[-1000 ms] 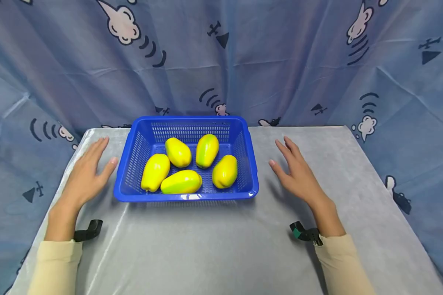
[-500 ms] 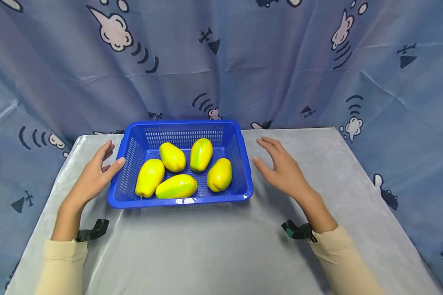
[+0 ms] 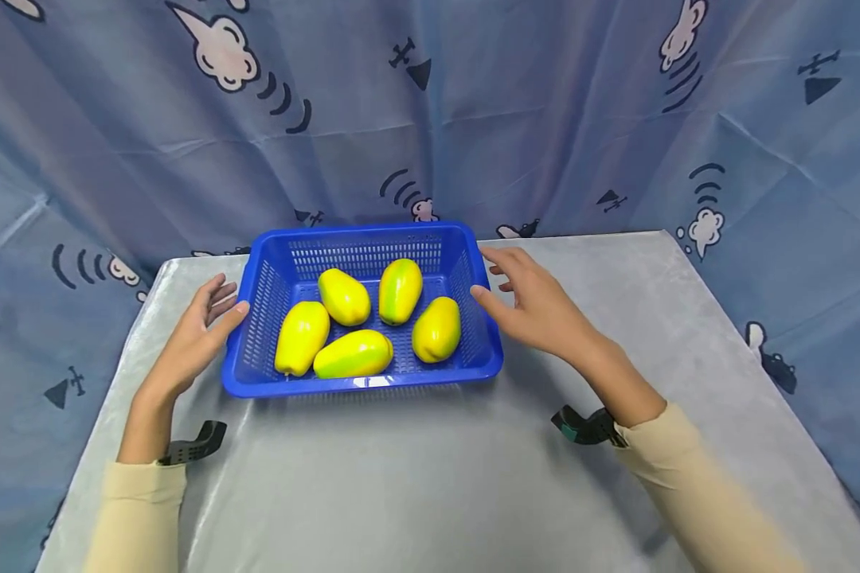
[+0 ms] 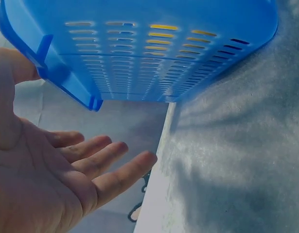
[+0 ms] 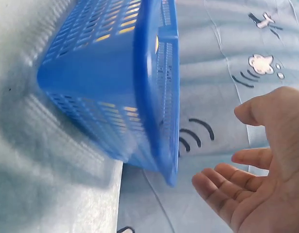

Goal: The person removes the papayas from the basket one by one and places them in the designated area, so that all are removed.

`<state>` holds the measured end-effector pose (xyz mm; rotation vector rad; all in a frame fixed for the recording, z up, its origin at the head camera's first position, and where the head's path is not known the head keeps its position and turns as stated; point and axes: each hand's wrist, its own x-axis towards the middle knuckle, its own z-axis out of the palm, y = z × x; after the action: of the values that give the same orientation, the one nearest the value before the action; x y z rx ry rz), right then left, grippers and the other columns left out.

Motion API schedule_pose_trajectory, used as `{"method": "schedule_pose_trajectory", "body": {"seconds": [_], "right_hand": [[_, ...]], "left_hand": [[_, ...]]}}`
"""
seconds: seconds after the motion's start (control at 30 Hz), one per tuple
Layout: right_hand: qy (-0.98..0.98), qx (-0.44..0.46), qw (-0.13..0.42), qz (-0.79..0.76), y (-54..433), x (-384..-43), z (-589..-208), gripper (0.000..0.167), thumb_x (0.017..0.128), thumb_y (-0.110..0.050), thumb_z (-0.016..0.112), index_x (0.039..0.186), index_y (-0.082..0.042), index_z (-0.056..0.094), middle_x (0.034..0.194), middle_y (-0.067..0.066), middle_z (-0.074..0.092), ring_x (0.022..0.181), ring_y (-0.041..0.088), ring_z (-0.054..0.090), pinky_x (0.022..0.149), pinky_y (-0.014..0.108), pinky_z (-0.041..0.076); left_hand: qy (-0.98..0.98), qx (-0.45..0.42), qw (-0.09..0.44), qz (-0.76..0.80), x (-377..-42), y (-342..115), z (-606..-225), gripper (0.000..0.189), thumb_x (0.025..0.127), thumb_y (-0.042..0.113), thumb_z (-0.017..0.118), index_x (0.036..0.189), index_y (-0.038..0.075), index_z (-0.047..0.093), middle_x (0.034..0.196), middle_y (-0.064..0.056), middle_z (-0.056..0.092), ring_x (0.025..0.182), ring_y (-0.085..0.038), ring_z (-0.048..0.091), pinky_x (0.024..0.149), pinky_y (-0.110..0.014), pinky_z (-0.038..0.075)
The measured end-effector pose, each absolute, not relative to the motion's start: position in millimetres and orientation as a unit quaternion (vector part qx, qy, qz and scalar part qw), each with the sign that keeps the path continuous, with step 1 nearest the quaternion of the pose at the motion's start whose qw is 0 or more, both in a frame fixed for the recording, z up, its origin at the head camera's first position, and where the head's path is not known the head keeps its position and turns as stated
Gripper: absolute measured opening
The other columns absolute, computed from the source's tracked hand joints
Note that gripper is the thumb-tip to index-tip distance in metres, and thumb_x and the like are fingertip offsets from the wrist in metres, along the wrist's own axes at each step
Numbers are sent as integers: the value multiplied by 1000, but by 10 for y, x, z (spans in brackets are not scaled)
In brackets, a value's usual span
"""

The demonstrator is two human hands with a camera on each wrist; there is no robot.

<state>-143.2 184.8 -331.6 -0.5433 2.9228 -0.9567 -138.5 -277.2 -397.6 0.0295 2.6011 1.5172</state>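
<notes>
Five yellow-green fruits (image 3: 353,354) lie in a blue slotted basket (image 3: 444,375), which sits on the grey worktop (image 3: 401,477) near its far edge. The head view shows their upper sides; the faces resting on the basket floor are hidden. In both wrist views the fruits are reduced to yellow patches behind the slots, too little to tell one from another.

The left hand (image 3: 192,341) is open beside the basket's left side, fingers spread and loosely bent, holding nothing. Its thumb reaches the rim, but whether it actually touches is hard to make out; the left wrist view cuts off part of the thumb and palm at the frame edge.

The right hand (image 3: 533,306) is also open and without a hold, at the basket's right side. From above, its thumb tip overlaps the rim and some fingers are partly covered by the hand itself; the right wrist view shows a gap between fingers and rim, with the near rim blurred.

Both beige sleeves (image 3: 143,517) run out of the head view's lower edge. Behind the worktop hangs a printed blue curtain (image 3: 509,159), its top out of frame.
</notes>
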Motion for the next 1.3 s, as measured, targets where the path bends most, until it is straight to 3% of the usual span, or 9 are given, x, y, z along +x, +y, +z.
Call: {"method": "schedule_pose_trajectory", "body": {"seconds": [0.27, 0.43, 0.63, 0.73, 0.83, 0.93, 1.07, 1.13, 1.3], "right_hand": [[937, -200, 48, -283, 1601, -1593, -3270, 61, 107, -33, 62, 158, -4, 47, 154, 21, 52, 128, 35, 66, 100, 51, 61], [940, -201, 70, -266, 1493, -1655, -3280, 60, 106, -33, 63, 156, -3, 49, 153, 21, 54, 128, 34, 66, 101, 50, 61], [940, -215, 87, -250, 1418, -1742, -3232, 62, 106, -35, 63, 157, -4, 48, 152, 21, 53, 130, 34, 65, 104, 51, 60], [939, -226, 96, -241, 1384, -1822, -3223, 61, 106, -34, 63, 157, -3, 48, 150, 22, 54, 129, 35, 65, 104, 50, 60], [938, -232, 109, -234, 1353, -1904, -3250, 60, 106, -34, 63, 156, -4, 49, 151, 23, 53, 129, 35, 65, 104, 50, 60], [937, -235, 130, -224, 1334, -1959, -3292, 63, 106, -36, 63, 158, -6, 47, 156, 22, 49, 131, 35, 63, 107, 50, 58], [938, -236, 151, -205, 1277, -2015, -3329, 68, 105, -41, 62, 161, -9, 42, 162, 19, 43, 139, 35, 57, 114, 54, 53], [940, -234, 154, -198, 1220, -2045, -3337, 68, 105, -42, 63, 161, -10, 42, 162, 19, 43, 140, 34, 56, 116, 55, 51], [940, -223, 170, -195, 1063, -2090, -3349, 65, 105, -42, 62, 159, -9, 45, 161, 19, 45, 139, 33, 56, 117, 54, 50]], "left_hand": [[863, 10, 63, 502, -1431, -2833, -3945, 84, 111, 38, 51, 170, 3, 3, 172, -31, 21, 155, -56, 29, 121, -73, 31], [867, 18, 64, 494, -1402, -2872, -3946, 78, 112, 36, 49, 169, 1, 8, 170, -31, 26, 153, -54, 34, 115, -25, 50], [868, 31, 54, 493, -1412, -2849, -3952, 73, 112, 33, 50, 168, 1, 17, 169, -31, 29, 151, -54, 37, 109, -18, 52], [858, 31, 58, 509, -1428, -2836, -3965, 72, 112, 32, 50, 168, 1, 17, 168, -32, 30, 149, -52, 40, 90, -3, 49], [852, 30, 67, 518, -1439, -2824, -3977, 72, 112, 33, 50, 168, 0, 18, 167, -32, 32, 145, -45, 45, 84, -1, 49], [846, 32, 76, 528, -1434, -2779, -3997, 70, 112, 33, 49, 166, -2, 21, 165, -33, 36, 130, -14, 58, 84, -3, 51], [836, 34, 87, 541, -1414, -2733, -4022, 68, 113, 33, 47, 163, -9, 26, 156, -35, 44, 104, 15, 56, 83, -6, 54], [834, 30, 94, 543, -1408, -2745, -4023, 68, 113, 33, 45, 161, -11, 27, 147, -29, 51, 98, 14, 59, 82, -7, 55], [821, 23, 112, 559, -1390, -2803, -4026, 70, 113, 35, 47, 161, -12, 26, 121, 17, 59, 97, 10, 63, 81, -12, 58]]}}
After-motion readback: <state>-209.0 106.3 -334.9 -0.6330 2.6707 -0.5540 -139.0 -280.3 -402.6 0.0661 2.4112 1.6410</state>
